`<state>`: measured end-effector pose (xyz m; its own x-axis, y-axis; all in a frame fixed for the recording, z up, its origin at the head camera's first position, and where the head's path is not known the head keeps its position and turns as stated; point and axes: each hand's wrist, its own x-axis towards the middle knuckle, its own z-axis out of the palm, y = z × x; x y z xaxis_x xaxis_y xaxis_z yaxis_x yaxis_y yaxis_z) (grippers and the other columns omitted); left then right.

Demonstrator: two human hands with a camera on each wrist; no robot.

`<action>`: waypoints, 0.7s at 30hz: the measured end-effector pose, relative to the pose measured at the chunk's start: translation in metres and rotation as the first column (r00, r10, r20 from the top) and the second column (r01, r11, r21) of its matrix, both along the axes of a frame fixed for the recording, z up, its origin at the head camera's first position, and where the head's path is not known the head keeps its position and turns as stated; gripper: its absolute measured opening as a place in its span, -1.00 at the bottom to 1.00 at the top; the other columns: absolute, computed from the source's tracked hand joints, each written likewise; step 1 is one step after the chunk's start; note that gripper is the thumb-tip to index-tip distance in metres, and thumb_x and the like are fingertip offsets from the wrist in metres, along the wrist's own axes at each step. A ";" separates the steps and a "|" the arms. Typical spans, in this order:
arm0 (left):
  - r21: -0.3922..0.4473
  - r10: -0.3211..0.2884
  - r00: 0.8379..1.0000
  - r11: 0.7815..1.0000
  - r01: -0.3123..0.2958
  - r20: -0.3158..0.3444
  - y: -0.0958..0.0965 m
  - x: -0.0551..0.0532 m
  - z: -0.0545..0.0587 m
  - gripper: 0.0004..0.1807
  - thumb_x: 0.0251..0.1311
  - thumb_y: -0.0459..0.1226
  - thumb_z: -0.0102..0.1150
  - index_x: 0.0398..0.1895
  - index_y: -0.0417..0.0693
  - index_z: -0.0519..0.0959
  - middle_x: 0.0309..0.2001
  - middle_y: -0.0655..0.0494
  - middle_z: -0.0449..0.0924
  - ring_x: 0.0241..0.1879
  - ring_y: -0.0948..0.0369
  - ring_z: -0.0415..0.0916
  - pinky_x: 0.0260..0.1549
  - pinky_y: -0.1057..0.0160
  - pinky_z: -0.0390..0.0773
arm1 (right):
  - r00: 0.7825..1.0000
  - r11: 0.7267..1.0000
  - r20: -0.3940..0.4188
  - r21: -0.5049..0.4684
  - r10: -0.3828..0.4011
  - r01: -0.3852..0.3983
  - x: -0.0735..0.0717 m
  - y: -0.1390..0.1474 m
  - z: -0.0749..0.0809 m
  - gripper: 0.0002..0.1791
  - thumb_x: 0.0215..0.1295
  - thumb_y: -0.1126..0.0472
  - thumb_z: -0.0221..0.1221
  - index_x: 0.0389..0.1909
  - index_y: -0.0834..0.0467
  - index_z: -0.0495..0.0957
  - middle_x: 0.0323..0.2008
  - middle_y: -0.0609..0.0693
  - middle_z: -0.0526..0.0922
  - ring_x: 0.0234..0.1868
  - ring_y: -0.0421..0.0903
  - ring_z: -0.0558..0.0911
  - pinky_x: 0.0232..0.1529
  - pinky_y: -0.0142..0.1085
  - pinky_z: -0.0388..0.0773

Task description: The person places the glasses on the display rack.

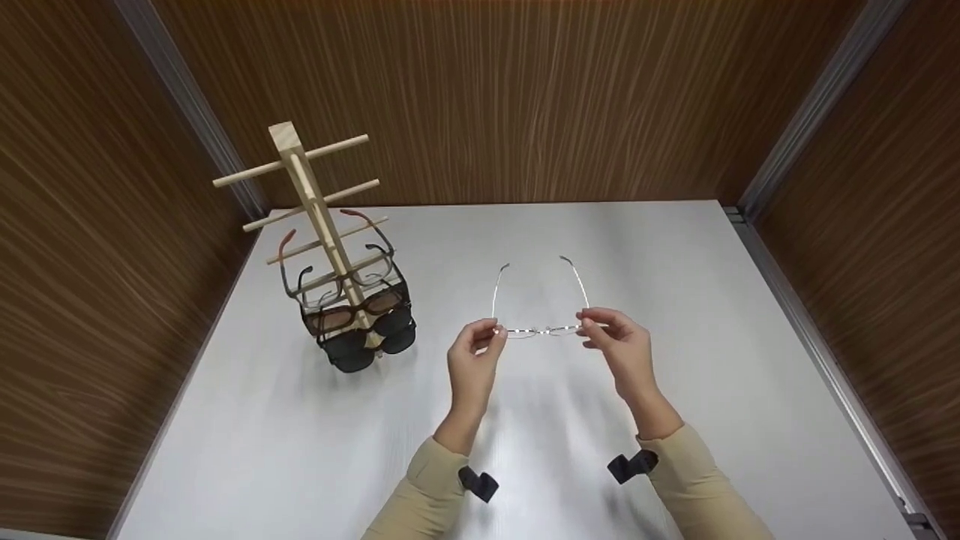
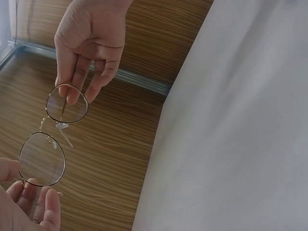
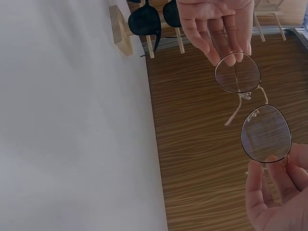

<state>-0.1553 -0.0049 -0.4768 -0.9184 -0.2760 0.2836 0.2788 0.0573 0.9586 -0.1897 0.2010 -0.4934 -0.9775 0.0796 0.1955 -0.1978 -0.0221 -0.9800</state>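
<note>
A pair of thin metal-framed eyeglasses (image 1: 543, 331) with clear round lenses is held up above the white table, its temples unfolded and pointing away toward the back wall. My left hand (image 1: 475, 364) pinches the frame's left end between thumb and fingers. At the opposite end, my right hand (image 1: 624, 351) grips the hinge corner the same way. In the left wrist view the eyeglasses (image 2: 42, 159) show dark rims, a gold bridge and clear nose pads. The right wrist view shows fingertips of both hands at the outer edges of the eyeglasses (image 3: 266, 134).
A wooden eyewear stand (image 1: 304, 176) with crossbars rises at the left. On its lower bars hang clear eyeglasses (image 1: 367, 276), brown-tinted sunglasses (image 1: 330, 320) and black sunglasses (image 1: 351, 351). Wood-grain panels (image 1: 525, 105) enclose the white table (image 1: 720, 315) at the back and sides.
</note>
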 end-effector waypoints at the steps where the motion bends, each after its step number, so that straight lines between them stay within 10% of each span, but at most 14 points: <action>1: -0.005 0.004 1.000 1.000 -0.004 0.000 -0.002 0.001 0.002 -0.83 0.15 -0.45 0.18 -0.18 -0.32 0.54 -0.25 -0.15 0.56 -0.26 0.05 0.52 -0.28 0.18 0.57 | 1.000 1.000 -0.002 -0.001 0.007 -0.007 0.000 -0.002 0.001 -0.74 0.22 0.25 0.22 -0.14 0.34 0.56 -0.16 0.21 0.61 -0.27 -0.03 0.64 -0.27 -0.26 0.59; 21: -0.010 0.046 0.996 0.999 -0.047 -0.080 -0.039 0.007 0.009 -0.77 0.13 -0.30 0.26 -0.17 -0.24 0.56 -0.26 0.04 0.58 -0.27 0.16 0.54 -0.28 0.21 0.56 | 0.989 0.992 -0.084 -0.030 0.123 -0.126 0.000 -0.033 0.036 -0.73 0.19 0.29 0.24 -0.14 0.37 0.56 -0.17 0.22 0.62 -0.29 -0.03 0.63 -0.30 -0.27 0.59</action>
